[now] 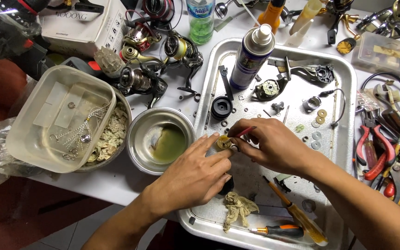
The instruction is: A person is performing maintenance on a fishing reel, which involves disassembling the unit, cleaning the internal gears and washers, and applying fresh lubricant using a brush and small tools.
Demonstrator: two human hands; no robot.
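At the centre of the frame, over the metal tray (348, 83), the left hand (193, 178) pinches a small yellowish gear (223, 142) between thumb and extended fingers. The right hand (267, 143) is closed in a pinch on a thin red tool (245, 132), its tip at the gear. A steel bowl (137, 139) of greenish liquid stands left of the hands; a spray can (252, 58) stands above, and screwdrivers (297, 217) lie below.

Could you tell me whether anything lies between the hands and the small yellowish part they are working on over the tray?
Nothing visible does. The left hand already pinches the small yellowish part with its fingertips, and the right hand touches it with a thin red-handled tool. The rag and screwdrivers lie nearer on the tray, clear of it.
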